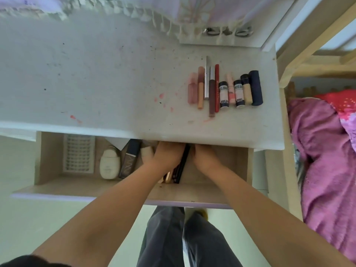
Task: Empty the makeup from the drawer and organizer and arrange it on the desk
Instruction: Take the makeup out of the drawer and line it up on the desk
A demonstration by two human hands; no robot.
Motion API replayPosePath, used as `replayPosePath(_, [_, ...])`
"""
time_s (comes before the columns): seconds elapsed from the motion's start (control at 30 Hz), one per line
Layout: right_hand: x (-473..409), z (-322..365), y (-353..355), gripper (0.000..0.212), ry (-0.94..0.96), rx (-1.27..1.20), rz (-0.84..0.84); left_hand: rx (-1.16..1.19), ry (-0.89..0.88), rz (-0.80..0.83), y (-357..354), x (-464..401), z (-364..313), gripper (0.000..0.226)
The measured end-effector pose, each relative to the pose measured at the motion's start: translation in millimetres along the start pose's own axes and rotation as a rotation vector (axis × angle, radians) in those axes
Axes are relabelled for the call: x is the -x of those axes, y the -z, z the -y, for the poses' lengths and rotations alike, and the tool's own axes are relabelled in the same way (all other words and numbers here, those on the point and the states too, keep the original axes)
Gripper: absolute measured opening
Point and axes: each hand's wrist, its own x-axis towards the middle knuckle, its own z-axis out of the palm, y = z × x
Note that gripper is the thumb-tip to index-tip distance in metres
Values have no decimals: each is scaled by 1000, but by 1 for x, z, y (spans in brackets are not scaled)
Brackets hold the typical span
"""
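Observation:
Both my hands reach into the open drawer [48,155] under the desk's front edge. My left hand [167,155] lies over several dark and gold makeup sticks [179,170]. My right hand [204,157] is beside it to the right. The fingertips of both hands are hidden under the desk top, so I cannot tell what they hold. Left of my hands lie a dark rectangular tube [130,158], a cream bottle [108,164] and a lash tray [79,154]. On the desk [96,74], a row of lipsticks, pencils and small tubes [225,87] lies side by side at the right.
A white paper corner [119,142] pokes out at the drawer's back. The desk top carries pink and dark stains. A fringed cloth [115,12] hangs at the desk's far edge. A wooden bed frame [308,54] with a pink blanket [323,151] stands close on the right.

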Motion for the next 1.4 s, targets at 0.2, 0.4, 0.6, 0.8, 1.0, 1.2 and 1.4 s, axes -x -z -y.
replayPosePath(0.2, [9, 2, -10, 30, 27, -140, -25, -395, -51, 183, 10, 13, 17, 42])
replayPosePath(0.4, [23, 4, -4, 24, -90, -340, -44, -163, -37, 101, 22, 21, 17, 36])
replayPosePath(0.6, [76, 2, 24, 16, 94, -364, -77, 267, 107, 191, 59, 59, -17, 21])
replayPosePath(0.8, [64, 45, 127, 15, 305, -354, -294, 488, 121, -62, 148, 28, -47, 18])
replayPosePath(1.0, [-34, 105, 179, 14, 277, -282, -398, 538, 232, -149, 190, -76, -31, 9])
replayPosePath(1.2, [-103, 114, 163, 22, 117, 105, -419, 416, 230, -4, 175, -141, -7, 14])
replayPosePath(1.4, [-114, 97, 156, 25, 62, 274, -475, 373, 192, 0, 154, -155, -6, 19])
